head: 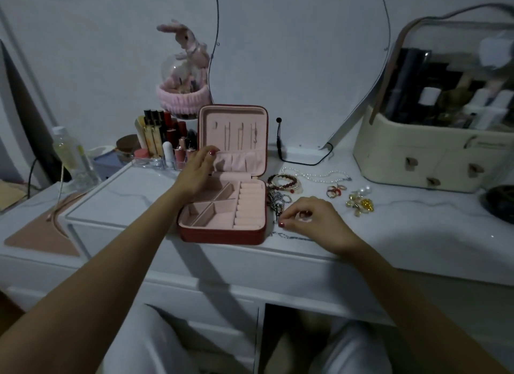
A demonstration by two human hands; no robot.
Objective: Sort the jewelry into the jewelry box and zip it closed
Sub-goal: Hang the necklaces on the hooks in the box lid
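A pink plush rabbit point(187, 44) sits at upper centre above lipsticks point(164, 140); a clear bottle point(73, 158) stands left, a cream cosmetics case point(434, 123) right.

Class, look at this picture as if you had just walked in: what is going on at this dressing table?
A person is sorting jewelry into a red jewelry box, which stands open with its pink compartments empty. The left hand rests on the upright lid's pocket. The right hand pinches a silver chain piece lying just right of the box. Beaded bracelets, a pearl necklace, rings and gold brooches wait on the white tabletop.
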